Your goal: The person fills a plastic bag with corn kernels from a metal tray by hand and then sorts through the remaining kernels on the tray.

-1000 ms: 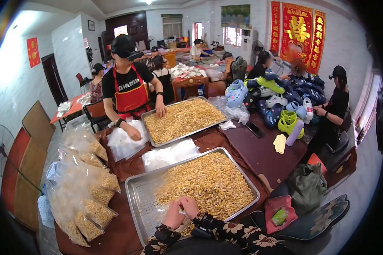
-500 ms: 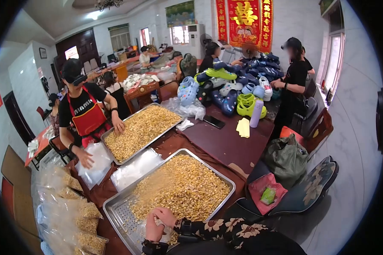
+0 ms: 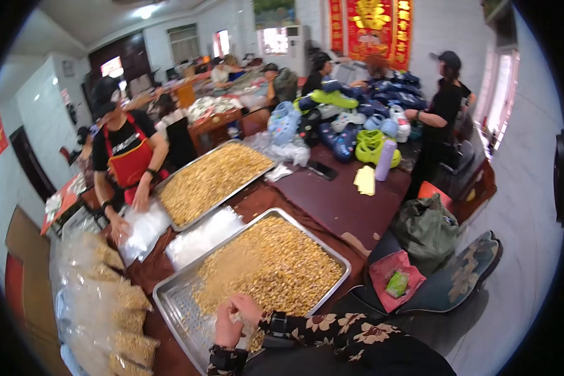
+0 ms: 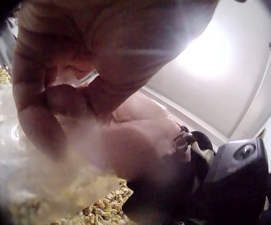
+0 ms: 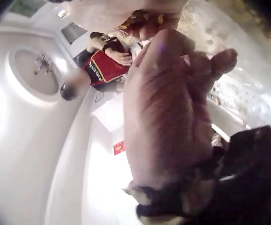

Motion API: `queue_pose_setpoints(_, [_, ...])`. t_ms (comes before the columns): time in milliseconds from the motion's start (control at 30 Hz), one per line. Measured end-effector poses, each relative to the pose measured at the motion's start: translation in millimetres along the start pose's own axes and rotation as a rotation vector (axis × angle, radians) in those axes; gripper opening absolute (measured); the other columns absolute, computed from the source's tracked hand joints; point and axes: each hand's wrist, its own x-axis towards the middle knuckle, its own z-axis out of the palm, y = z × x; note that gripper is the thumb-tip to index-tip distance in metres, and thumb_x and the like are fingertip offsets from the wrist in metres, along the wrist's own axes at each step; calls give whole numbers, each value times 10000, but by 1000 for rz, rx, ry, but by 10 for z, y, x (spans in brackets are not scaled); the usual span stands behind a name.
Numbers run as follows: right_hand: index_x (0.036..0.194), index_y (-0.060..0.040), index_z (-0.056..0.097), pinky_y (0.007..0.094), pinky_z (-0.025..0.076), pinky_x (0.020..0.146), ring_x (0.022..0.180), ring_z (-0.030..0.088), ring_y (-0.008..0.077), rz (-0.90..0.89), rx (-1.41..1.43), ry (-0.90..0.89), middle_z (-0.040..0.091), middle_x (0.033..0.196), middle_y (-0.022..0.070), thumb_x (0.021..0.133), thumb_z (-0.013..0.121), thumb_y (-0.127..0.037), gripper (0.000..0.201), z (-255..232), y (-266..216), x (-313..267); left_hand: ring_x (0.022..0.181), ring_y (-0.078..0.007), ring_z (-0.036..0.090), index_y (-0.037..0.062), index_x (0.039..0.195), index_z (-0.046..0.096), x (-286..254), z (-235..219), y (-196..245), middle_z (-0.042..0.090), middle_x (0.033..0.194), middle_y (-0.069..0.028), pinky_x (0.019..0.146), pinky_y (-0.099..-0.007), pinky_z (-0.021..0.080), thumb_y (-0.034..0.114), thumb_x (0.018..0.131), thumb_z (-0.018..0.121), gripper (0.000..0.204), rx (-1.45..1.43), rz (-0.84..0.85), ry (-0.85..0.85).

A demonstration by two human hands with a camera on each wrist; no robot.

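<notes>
In the head view my left hand [image 3: 226, 327] and right hand [image 3: 247, 309] are close together over the near edge of a metal tray [image 3: 170, 299]. Yellow kernels [image 3: 294, 260] that look like corn are heaped in it. A clear plastic bag [image 4: 2, 129] hangs below my left hand in the left wrist view, kernels showing through its film. Seen from the right wrist, the bag [image 5: 241, 89] spreads beside my curled right fingers [image 5: 173, 44]. Both hands pinch gathered plastic at its top; the fingertips are partly hidden.
Filled bags [image 3: 128, 307] line the table's left side. Beyond my tray lie flat empty bags [image 3: 203, 237] and a second kernel tray [image 3: 216, 178], with a person in a red apron [image 3: 128, 166] behind. Rubber clogs [image 3: 373, 147] are piled back right; a chair [image 3: 460, 276] stands right.
The head view has swung right, then slightly back. My hands stay together at the bag. The aproned person's hand has moved from the far tray toward the flat bags.
</notes>
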Motion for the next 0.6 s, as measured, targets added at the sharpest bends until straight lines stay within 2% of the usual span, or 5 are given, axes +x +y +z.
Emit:
queue_pose_setpoints(100, [737, -50, 547, 258, 442, 583, 621, 520, 100, -126, -133, -81, 537, 679, 22, 924, 488, -240, 272, 2, -73, -51, 864, -279, 632, 10, 1321, 378, -18, -18, 57, 506, 1183, -181, 468, -313, 560, -3, 711, 535, 630, 100, 46, 9])
queue_pose_setpoints(200, [736, -44, 560, 265, 436, 566, 605, 513, 104, 203, 212, 5, 536, 657, 28, 912, 488, -238, 271, -45, -85, -14, 922, -282, 631, -23, 1357, 327, -85, -43, 215, 417, 1339, -218, 477, -311, 555, 17, 722, 539, 671, 36, -64, 32])
queue_pose_setpoints(267, [725, -49, 577, 263, 427, 550, 591, 507, 105, 152, 75, 18, 530, 635, 15, 904, 486, -238, 276, -125, -165, 40, 922, -286, 635, -30, 1368, 307, -88, -57, 169, 351, 1393, -225, 479, -310, 552, 20, 728, 538, 682, 116, -36, 72])
queue_pose_setpoints(433, [764, -63, 600, 336, 431, 599, 645, 536, 227, -304, -708, 60, 565, 666, 64, 874, 546, -225, 203, -364, -463, 296, 790, -290, 658, 1, 1407, 268, -120, -52, 152, 258, 1460, -235, 492, -299, 538, 25, 750, 533, 709, 64, -95, 78])
queue_pose_setpoints(600, [957, -92, 634, 447, 405, 849, 1001, 502, 314, -686, -1394, -3, 578, 1035, 110, 783, 658, -290, 265, -630, -825, 435, 784, -283, 659, 22, 1423, 245, -110, -25, 111, 231, 1470, -242, 508, -308, 542, 46, 769, 524, 712, 36, -161, 60])
